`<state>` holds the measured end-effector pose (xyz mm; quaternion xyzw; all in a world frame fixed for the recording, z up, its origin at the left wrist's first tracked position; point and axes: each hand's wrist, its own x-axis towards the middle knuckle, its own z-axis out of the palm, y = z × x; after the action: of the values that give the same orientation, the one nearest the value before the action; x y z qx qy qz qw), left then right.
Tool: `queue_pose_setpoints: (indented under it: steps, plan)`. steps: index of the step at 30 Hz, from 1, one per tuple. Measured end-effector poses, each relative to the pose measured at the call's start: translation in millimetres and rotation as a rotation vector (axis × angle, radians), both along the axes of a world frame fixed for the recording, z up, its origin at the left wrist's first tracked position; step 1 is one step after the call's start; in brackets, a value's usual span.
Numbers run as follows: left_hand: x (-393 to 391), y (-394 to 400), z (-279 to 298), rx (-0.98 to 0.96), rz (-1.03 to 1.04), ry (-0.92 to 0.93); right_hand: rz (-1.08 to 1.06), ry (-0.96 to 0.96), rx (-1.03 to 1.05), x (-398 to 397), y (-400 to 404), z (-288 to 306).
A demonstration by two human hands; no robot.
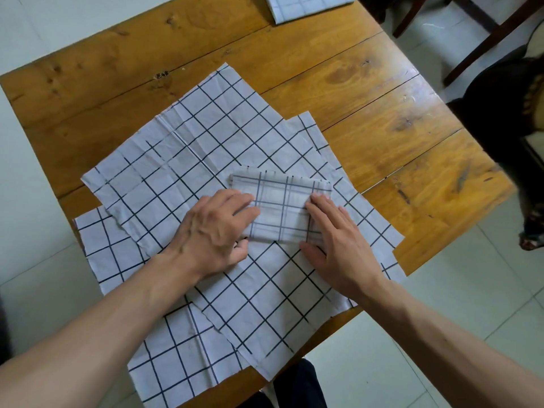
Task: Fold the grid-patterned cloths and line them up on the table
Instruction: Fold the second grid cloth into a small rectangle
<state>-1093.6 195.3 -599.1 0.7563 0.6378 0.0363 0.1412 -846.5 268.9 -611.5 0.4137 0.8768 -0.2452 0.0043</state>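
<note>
A wooden plank table (pixel 368 92) fills most of the view, with bare wood open along its far side and to the right of the cloths. Unfolded grid-patterned cloths (pixel 188 148) lie spread and overlapping across its middle and near side; their near corners hang past the table's front edge, and the lowest sheet (pixel 173 366) reaches the near-left edge. A dark wooden chair (pixel 482 33) stands off the far-right corner. On the spread sheets rests a folded cloth (pixel 282 207), a small rectangle. The left hand (pixel 215 231) grips its left edge, thumb tucked underneath. The right hand (pixel 338 245) lies flat, fingers straight, pressing its right edge. Another folded cloth (pixel 309 5) sits at the far edge.
</note>
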Motion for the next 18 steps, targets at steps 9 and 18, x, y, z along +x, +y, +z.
queue_pose_setpoints:
  steps: [9, 18]
  plan:
    - [11.9, 3.1, -3.4, 0.206, 0.05, 0.067, -0.041, 0.007, 0.049, -5.8, 0.7, 1.3]
    - [13.1, 7.4, 22.7, 0.294, 0.14, -0.005, -0.042, 0.086, 0.167, -9.0, 11.4, 22.1]
